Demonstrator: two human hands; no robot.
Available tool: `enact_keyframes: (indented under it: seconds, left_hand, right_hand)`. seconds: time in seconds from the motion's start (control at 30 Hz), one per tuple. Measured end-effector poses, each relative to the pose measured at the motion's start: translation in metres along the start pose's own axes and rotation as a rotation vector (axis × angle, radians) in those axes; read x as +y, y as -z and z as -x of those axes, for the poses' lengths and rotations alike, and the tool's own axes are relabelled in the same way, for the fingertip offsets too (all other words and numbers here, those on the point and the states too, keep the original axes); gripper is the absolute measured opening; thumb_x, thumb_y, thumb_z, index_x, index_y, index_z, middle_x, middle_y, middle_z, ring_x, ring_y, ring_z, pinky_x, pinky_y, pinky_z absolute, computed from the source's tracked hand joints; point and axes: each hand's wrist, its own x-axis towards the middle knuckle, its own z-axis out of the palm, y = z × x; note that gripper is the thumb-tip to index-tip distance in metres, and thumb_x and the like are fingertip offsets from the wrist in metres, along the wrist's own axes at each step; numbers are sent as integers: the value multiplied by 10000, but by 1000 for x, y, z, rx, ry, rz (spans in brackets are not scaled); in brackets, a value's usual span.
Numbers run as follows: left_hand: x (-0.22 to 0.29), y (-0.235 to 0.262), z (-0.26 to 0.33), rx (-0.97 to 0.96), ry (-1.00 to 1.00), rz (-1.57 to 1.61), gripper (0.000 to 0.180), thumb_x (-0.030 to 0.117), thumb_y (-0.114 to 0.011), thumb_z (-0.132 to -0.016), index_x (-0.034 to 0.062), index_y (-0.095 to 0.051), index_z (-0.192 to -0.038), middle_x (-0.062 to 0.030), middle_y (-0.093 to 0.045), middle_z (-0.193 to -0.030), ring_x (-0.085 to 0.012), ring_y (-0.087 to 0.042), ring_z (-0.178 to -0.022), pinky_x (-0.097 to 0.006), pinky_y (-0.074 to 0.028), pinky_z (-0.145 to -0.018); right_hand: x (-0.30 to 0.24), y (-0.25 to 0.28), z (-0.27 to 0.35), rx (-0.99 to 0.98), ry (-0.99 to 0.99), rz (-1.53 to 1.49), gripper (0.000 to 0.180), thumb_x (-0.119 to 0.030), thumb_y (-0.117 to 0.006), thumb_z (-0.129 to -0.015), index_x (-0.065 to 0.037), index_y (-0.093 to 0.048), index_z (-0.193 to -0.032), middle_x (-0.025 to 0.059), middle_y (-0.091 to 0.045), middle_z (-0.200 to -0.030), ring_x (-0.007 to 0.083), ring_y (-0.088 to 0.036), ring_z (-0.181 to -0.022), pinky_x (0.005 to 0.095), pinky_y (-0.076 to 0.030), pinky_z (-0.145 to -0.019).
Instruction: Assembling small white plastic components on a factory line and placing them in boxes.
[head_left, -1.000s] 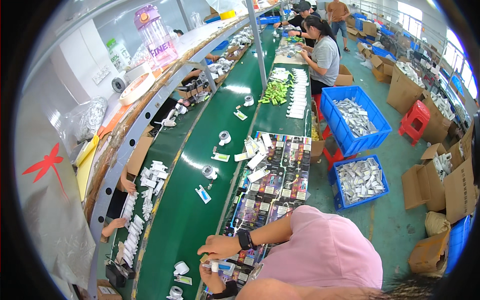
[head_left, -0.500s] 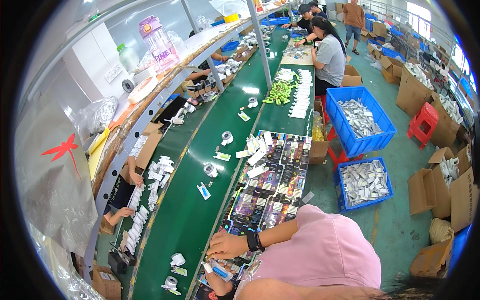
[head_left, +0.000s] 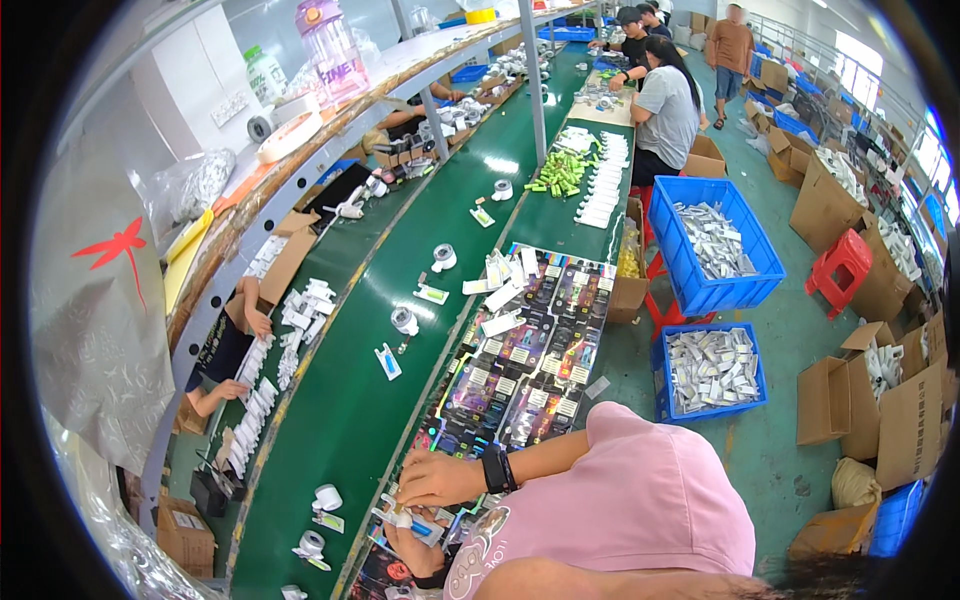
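Observation:
At the bottom centre, beside the belt, my two hands are together over a small clear and white piece with a blue part (head_left: 428, 531). My left hand (head_left: 413, 552) is below it, fingers curled round it, with something white on one fingertip. From above, my right hand (head_left: 440, 478), with a black band at its wrist, reaches over with bent fingers at the upper end of the piece. Its fingertips are partly hidden. Under both hands lies a dark, colourful printed sheet (head_left: 480, 400). White pieces (head_left: 503, 324) are heaped on its far end.
A green belt (head_left: 345, 420) runs on the left, carrying white round parts (head_left: 404, 320) and small cards (head_left: 388, 362). Across it, another person's hands (head_left: 235, 388) handle white pieces. Blue crates (head_left: 715, 400) of white parts stand at right. Co-workers (head_left: 665, 110) sit farther along.
The whole view has shifted a little. My hands have turned the piece slightly, and my right fingers have come down closer to its upper end. Another white part shows at the bottom edge.

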Motion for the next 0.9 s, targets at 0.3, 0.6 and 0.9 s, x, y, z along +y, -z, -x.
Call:
enact_keyframes:
  seconds: [0.3,0.6,0.9]
  left_hand:
    - [13,-16,15,-93,-163,-52,457,173,-551,-885,54,-398,-1299,-32,-557,-931,-114,-544,-748,-245,-470,-548]
    - [25,-18,29,-215,-180,-171,503,20,-505,-881,23,-300,-1341,-84,-521,-984,-131,-560,-727,-264,-514,-558]
    - [24,-17,32,-223,-182,-209,507,64,-521,-883,51,-321,-1348,-71,-495,-1106,-112,-528,-853,-243,-502,-611]
  right_hand:
    - [-2,5,-4,-17,34,110,143,-138,-630,-786,-126,-619,-927,32,-619,-899,234,-595,-850,399,-438,-858]
    - [-21,16,-19,-43,-8,-9,214,-82,-727,-700,-99,-662,-903,18,-662,-881,173,-600,-768,349,-438,-770]
    - [-19,15,-21,-75,-4,-8,223,-3,-732,-680,-83,-680,-882,38,-658,-865,230,-564,-783,335,-458,-740]
